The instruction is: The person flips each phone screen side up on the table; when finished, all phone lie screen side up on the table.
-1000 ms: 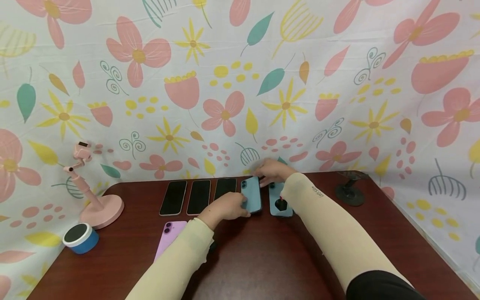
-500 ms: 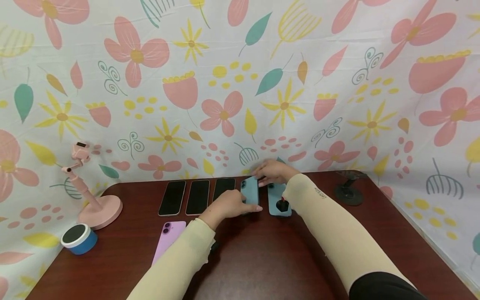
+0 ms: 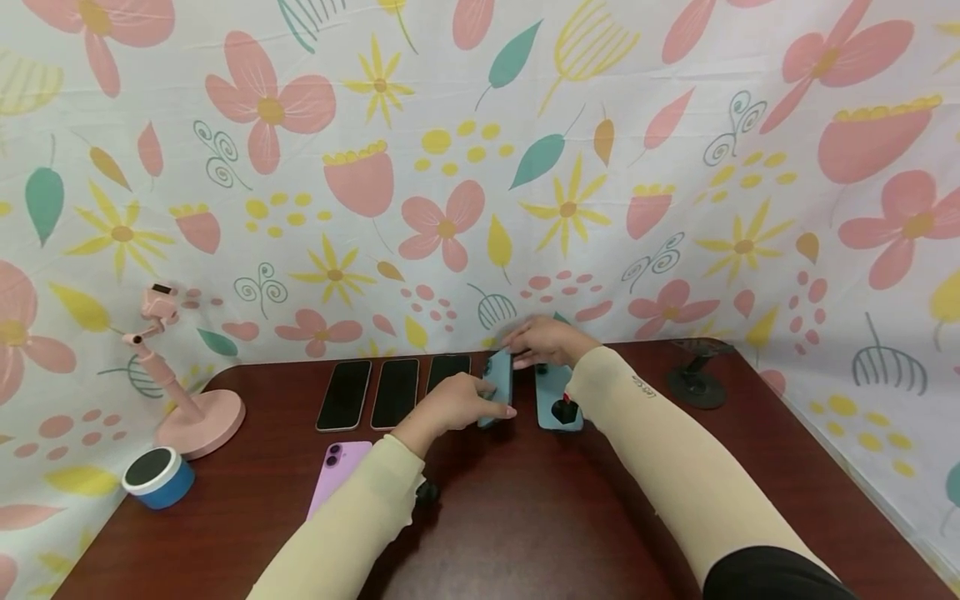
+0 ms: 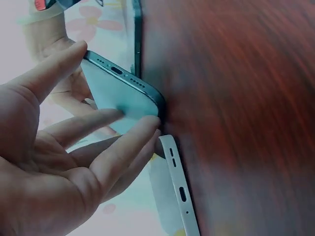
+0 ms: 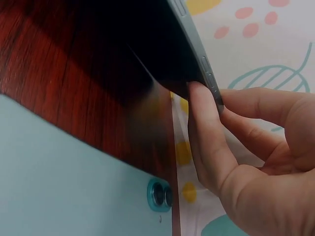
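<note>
A light blue phone (image 3: 501,377) is tilted up on its left long edge. My left hand (image 3: 452,410) holds it near its bottom end. In the left wrist view, the thumb is on one bottom corner of this phone (image 4: 106,91), with fingertips against its back and the other corner. My right hand (image 3: 551,342) pinches its top corner. The right wrist view has the phone's dark screen side (image 5: 157,44) facing that camera, with thumb and fingers at the corner. To its right, a second light blue phone (image 3: 551,387) lies back up, partly behind the right sleeve and wrist camera.
To the left, phones with black screens (image 3: 345,396) lie in a row, one partly behind my left hand. A purple phone (image 3: 339,468) lies nearer, partly under the left sleeve. A pink stand (image 3: 201,423) and blue jar (image 3: 167,487) stand left, a black stand (image 3: 697,387) right.
The held blue phone has gone from nearly flat to tilted, its right edge rising. My left thumb has moved from beside its lower end onto its right bottom corner. The right hand stays at the top.
</note>
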### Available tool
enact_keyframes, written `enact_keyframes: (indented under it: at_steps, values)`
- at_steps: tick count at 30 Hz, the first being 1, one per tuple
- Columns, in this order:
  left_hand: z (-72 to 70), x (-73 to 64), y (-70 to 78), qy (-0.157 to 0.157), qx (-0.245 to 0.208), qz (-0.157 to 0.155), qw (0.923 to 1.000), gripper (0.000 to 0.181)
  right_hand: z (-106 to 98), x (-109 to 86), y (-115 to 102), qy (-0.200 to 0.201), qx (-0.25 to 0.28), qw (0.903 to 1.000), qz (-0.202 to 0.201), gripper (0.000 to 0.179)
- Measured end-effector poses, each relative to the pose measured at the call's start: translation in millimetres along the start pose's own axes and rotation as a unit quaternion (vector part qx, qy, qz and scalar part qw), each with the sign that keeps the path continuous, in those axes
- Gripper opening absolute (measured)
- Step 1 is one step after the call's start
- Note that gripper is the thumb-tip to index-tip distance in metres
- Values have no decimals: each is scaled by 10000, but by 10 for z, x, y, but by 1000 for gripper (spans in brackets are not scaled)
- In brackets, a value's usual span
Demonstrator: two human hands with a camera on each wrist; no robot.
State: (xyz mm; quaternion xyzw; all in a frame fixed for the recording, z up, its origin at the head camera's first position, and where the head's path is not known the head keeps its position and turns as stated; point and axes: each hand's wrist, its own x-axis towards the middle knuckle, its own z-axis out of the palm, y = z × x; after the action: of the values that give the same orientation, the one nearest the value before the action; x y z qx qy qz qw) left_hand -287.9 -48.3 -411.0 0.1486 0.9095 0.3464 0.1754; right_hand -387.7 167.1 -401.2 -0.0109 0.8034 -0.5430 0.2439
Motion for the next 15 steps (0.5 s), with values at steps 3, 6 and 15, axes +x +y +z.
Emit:
enact_keyframes:
  at_steps: [3,6,15]
  values:
    - [-30,-7,-13,-187,-515,-10,9985,74,16,-24,-26,7,51,10000,-7,44]
    - [-61,-17,-25,-315,-912,53,9953,73,26,-37,-44,-49,143,9999,-19,45]
    - [-115,-6,-57,-530,-1532,224,9865,74,43,-52,-86,-204,291,9994,-9,47]
